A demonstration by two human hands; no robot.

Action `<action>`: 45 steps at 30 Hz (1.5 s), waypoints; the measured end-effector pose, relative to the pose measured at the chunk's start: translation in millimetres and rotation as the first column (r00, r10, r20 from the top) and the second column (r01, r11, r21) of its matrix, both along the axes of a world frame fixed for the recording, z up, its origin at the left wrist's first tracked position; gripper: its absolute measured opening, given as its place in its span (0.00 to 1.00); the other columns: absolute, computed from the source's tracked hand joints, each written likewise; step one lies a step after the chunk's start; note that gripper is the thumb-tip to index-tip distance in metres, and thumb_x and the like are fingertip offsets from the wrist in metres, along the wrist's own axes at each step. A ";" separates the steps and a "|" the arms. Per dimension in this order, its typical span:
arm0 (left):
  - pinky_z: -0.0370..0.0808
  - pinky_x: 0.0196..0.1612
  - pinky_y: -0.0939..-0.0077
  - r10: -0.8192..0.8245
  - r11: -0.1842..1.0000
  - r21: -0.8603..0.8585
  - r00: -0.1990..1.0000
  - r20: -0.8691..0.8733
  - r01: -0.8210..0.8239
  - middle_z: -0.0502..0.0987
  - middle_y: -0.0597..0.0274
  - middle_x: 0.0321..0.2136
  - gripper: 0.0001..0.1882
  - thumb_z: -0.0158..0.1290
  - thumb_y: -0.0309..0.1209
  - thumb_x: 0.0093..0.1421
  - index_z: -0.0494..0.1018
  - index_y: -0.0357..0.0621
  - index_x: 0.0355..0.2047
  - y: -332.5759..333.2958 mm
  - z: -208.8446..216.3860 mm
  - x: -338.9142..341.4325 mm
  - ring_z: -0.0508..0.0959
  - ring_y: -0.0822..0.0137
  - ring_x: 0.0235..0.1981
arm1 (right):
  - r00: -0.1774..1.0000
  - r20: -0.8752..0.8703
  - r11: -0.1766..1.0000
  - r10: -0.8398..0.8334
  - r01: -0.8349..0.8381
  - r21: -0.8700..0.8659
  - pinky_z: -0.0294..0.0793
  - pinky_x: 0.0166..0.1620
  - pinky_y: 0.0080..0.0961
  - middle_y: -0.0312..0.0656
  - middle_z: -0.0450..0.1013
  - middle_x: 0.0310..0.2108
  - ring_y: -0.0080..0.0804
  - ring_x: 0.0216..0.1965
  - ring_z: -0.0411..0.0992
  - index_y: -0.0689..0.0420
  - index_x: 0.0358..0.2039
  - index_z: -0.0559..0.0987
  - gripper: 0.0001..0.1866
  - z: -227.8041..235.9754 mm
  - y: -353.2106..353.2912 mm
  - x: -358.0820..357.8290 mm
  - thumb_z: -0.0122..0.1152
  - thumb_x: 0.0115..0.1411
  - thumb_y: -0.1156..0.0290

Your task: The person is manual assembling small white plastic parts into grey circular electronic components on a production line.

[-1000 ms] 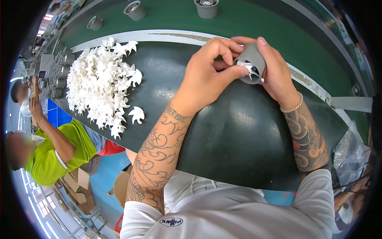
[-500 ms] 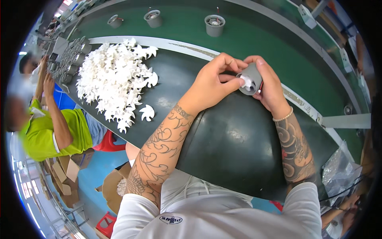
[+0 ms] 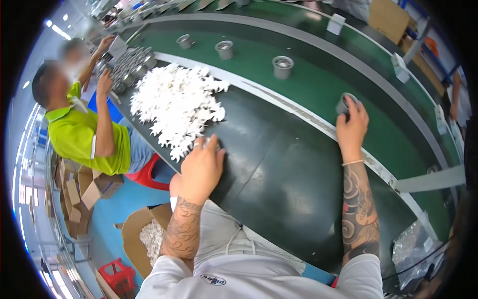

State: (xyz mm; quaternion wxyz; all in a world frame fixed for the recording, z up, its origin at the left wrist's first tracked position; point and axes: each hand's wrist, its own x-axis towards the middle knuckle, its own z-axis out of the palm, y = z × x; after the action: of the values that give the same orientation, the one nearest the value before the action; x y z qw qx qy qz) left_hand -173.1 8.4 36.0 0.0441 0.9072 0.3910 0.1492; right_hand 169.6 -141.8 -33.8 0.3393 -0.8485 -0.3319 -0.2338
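Observation:
My right hand (image 3: 352, 124) is out over the green conveyor with its fingers closed around a small grey cup-shaped housing (image 3: 343, 102). My left hand (image 3: 201, 169) rests at the near edge of a heap of white fan blades (image 3: 174, 99) on the dark work surface. Its fingers bend down over a loose fan blade, mostly hidden beneath them. More grey cup housings stand upright on the conveyor; the closest one (image 3: 283, 67) shows a round part inside.
A pale rail (image 3: 279, 99) separates the dark work surface (image 3: 284, 184) from the conveyor (image 3: 313, 84). Grey parts (image 3: 132, 67) are massed beyond the heap, near a person in a green shirt (image 3: 92, 137). An open carton (image 3: 134, 229) holds white pieces. A clear plastic bag (image 3: 411, 249) lies at right.
My hands have separated. The right carried the grey housing over the conveyor; the left let go of it and moved down-left to the fan blades. The view has shifted.

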 end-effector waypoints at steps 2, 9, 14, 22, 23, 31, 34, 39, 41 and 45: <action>0.77 0.36 0.57 -0.008 0.999 -0.040 0.999 -0.047 0.006 0.76 0.48 0.42 0.13 0.56 0.30 0.60 0.74 0.40 0.45 -1.1 -6.5 -4.1 0.80 0.45 0.36 | 0.998 -0.053 0.996 0.031 -0.026 0.086 0.62 0.63 0.43 0.55 0.66 0.58 0.55 0.59 0.63 0.50 0.59 0.73 0.29 -2.0 0.2 2.0 0.53 0.54 0.75; 0.76 0.32 0.68 -0.291 0.866 -0.299 0.889 0.353 0.402 0.76 0.49 0.35 0.09 0.57 0.24 0.58 0.71 0.37 0.38 -7.0 -9.7 40.4 0.79 0.54 0.28 | 0.979 -0.202 0.891 0.006 0.086 0.447 0.71 0.52 0.36 0.48 0.74 0.46 0.42 0.47 0.73 0.58 0.49 0.76 0.17 4.1 -3.8 0.8 0.55 0.58 0.73; 0.77 0.34 0.73 -0.392 0.686 -0.366 0.744 0.542 0.628 0.79 0.52 0.41 0.08 0.59 0.26 0.58 0.74 0.34 0.34 -19.8 -1.2 110.5 0.80 0.62 0.29 | 0.919 -0.315 0.952 0.237 -0.155 0.265 0.76 0.39 0.29 0.48 0.80 0.33 0.37 0.34 0.79 0.60 0.41 0.80 0.12 6.9 -0.5 -10.7 0.56 0.61 0.68; 0.77 0.36 0.73 -0.420 0.674 -0.255 0.643 0.640 0.693 0.78 0.55 0.40 0.12 0.56 0.19 0.54 0.74 0.37 0.40 -9.4 -41.7 185.7 0.79 0.64 0.31 | 0.868 -0.374 0.909 0.327 -0.181 0.375 0.73 0.32 0.24 0.41 0.79 0.26 0.24 0.27 0.75 0.58 0.36 0.82 0.09 0.5 10.2 -14.1 0.59 0.60 0.69; 0.76 0.34 0.71 -0.399 0.673 -0.238 0.615 0.681 0.700 0.77 0.53 0.39 0.16 0.56 0.19 0.52 0.74 0.38 0.43 -4.8 -49.2 185.1 0.78 0.61 0.30 | 0.859 -0.408 0.917 0.308 -0.154 0.367 0.73 0.32 0.22 0.40 0.79 0.25 0.22 0.26 0.74 0.60 0.36 0.82 0.08 8.2 10.5 -18.5 0.59 0.60 0.70; 0.77 0.41 0.78 -0.401 0.515 -0.418 0.642 0.654 0.748 0.78 0.57 0.36 0.16 0.57 0.17 0.56 0.76 0.33 0.46 -6.2 -41.0 177.1 0.78 0.70 0.36 | 0.912 -0.369 0.752 0.179 0.115 0.649 0.75 0.41 0.24 0.40 0.77 0.36 0.26 0.37 0.75 0.60 0.43 0.77 0.10 -0.7 -8.9 16.7 0.54 0.60 0.79; 0.77 0.40 0.78 -0.298 0.586 -0.430 0.676 0.674 0.687 0.80 0.55 0.37 0.15 0.59 0.20 0.56 0.76 0.34 0.45 -12.0 -35.1 176.3 0.80 0.69 0.35 | 0.941 -0.328 0.643 -0.086 0.304 0.703 0.73 0.46 0.24 0.41 0.77 0.37 0.27 0.40 0.74 0.58 0.43 0.78 0.10 3.0 -28.4 69.4 0.54 0.61 0.78; 0.77 0.40 0.78 -0.294 0.566 -0.426 0.655 0.696 0.706 0.80 0.56 0.36 0.12 0.61 0.21 0.55 0.77 0.33 0.41 -3.6 -46.4 189.9 0.79 0.69 0.34 | 0.564 -0.020 0.537 -0.825 0.796 0.280 0.74 0.49 0.44 0.53 0.74 0.48 0.47 0.45 0.75 0.55 0.49 0.76 0.22 24.4 -112.3 194.1 0.61 0.53 0.64; 0.76 0.39 0.78 -0.260 0.571 -0.429 0.650 0.714 0.700 0.79 0.57 0.35 0.11 0.61 0.21 0.55 0.78 0.33 0.40 7.3 -48.7 184.5 0.79 0.70 0.33 | 0.309 0.236 0.344 -0.921 0.931 0.122 0.71 0.48 0.48 0.52 0.70 0.53 0.50 0.47 0.72 0.56 0.52 0.74 0.24 25.2 -126.9 202.2 0.59 0.55 0.62; 0.72 0.30 0.76 -0.373 0.640 -0.261 0.589 0.717 0.723 0.76 0.56 0.30 0.10 0.62 0.24 0.54 0.79 0.36 0.37 3.5 -43.0 181.4 0.76 0.67 0.26 | -0.214 -0.155 -0.228 -0.965 0.970 0.085 0.71 0.40 0.43 0.42 0.71 0.41 0.43 0.43 0.72 0.45 0.44 0.76 0.16 27.3 -166.8 233.6 0.49 0.64 0.52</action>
State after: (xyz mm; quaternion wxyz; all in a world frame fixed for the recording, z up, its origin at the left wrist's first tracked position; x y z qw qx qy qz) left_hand 8.3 12.0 -7.0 0.4594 0.8360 0.0655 0.2929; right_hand 403.2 -308.6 -6.5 0.1077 -0.7593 0.4803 -0.4257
